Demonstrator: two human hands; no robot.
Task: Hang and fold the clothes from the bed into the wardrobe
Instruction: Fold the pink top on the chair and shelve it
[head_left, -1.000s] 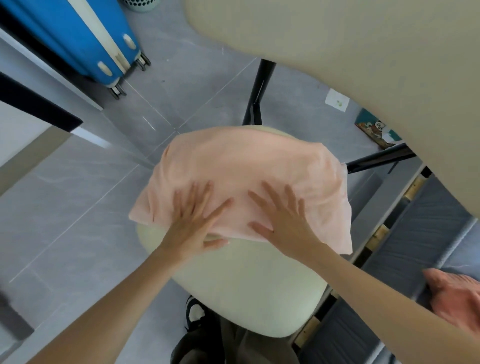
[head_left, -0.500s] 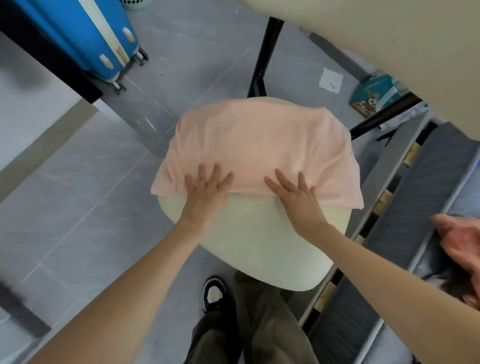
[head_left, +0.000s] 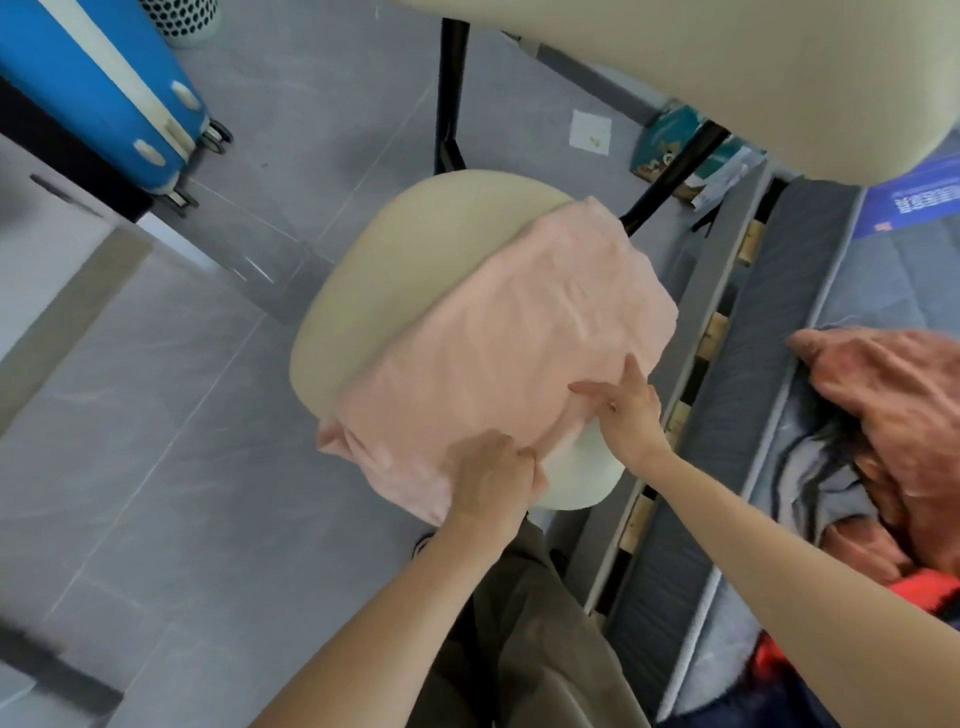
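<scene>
A folded pale pink garment lies across the right half of a cream chair seat, and its near corner hangs over the front edge. My left hand is curled on that near edge, gripping the cloth. My right hand rests on the garment's near right side with thumb and forefinger spread on top; its other fingers are hidden. On the bed at right lie more clothes: a rust-pink garment, a grey one and an orange-red one.
The chair's cream backrest fills the top right, with black chair legs below it. A blue suitcase stands at top left by white furniture. A small teal box lies on the grey tiled floor.
The pink garment has been turned and shifted to the right half of the seat. Both hands moved from lying flat on it to its near edge, and the left hand has closed on the cloth.
</scene>
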